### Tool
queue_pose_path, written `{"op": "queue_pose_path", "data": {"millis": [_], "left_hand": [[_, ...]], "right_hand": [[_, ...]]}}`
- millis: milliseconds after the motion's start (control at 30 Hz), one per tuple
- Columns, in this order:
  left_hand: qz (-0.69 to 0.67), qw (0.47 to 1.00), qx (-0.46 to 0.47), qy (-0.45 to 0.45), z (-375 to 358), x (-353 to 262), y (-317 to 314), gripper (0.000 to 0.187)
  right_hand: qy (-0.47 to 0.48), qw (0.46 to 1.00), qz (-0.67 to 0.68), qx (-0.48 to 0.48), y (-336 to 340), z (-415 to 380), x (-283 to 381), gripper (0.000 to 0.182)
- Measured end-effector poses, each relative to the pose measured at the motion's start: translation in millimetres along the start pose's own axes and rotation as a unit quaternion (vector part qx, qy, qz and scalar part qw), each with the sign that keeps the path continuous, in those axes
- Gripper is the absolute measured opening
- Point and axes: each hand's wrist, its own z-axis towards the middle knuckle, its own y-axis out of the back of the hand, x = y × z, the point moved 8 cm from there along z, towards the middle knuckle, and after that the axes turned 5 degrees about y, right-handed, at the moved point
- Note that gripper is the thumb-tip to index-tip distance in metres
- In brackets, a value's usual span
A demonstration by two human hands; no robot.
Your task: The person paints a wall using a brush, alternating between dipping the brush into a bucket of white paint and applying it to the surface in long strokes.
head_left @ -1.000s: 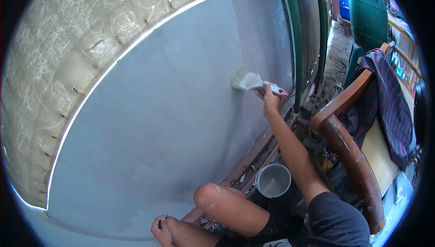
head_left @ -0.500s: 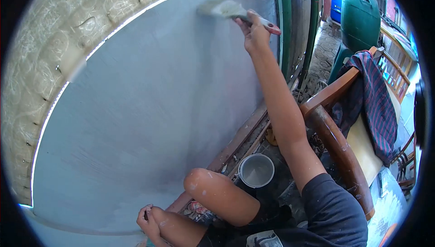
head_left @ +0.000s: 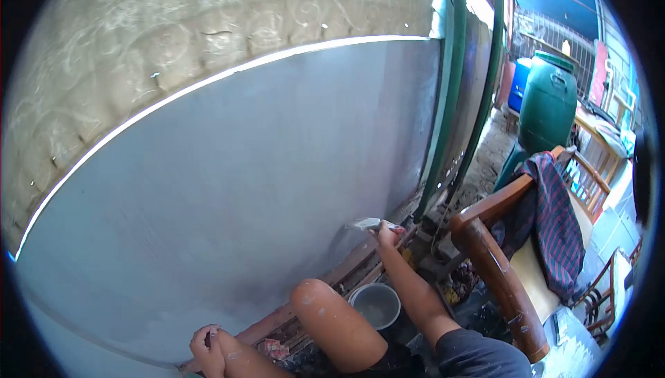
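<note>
My right hand point(head_left: 386, 235) is closed around the handle of a wide paintbrush point(head_left: 364, 224). Its pale, coated bristles lie against the lower part of the grey wall point(head_left: 249, 163), just above the reddish ledge at the wall's base. My left hand point(head_left: 208, 352) rests at my bent left knee with its fingers curled; a dark spot shows between them, too small to make out. Between my right leg and right forearm stands a white bucket point(head_left: 375, 306) with greyish liquid inside. Pale splashes mark both knees.
A wooden chair point(head_left: 502, 274) with a striped cloth point(head_left: 554, 218) over it stands close to my right arm. Farther back are a green barrel point(head_left: 548, 104) and green posts point(head_left: 454, 66). Patterned sheeting point(head_left: 228, 11) hangs above the wall. Debris lies along the wall's foot.
My right hand has brought the paintbrush down from high on the wall to near its base. The view has tilted upward. My left hand stays at the knee.
</note>
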Motion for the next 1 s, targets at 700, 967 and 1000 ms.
{"op": "queue_pose_path", "data": {"millis": [700, 967, 1000], "left_hand": [[-0.058, 0.997, 0.0, -0.054, -1.2, 17.6, 11.6, 0.015], [-0.032, 0.999, 0.024, -0.023, -8.9, 11.6, 11.5, 0.02], [-0.028, 0.999, 0.024, -0.02, -8.6, 13.7, 11.9, 0.021]], "right_hand": [[0.083, 0.955, 0.093, 0.269, -138.0, -94.0, 117.7, 0.032], [0.173, 0.922, -0.201, 0.281, 68.8, -126.8, 85.6, 0.023], [0.207, 0.899, -0.24, 0.301, 91.7, -144.6, 88.6, 0.02]]}}
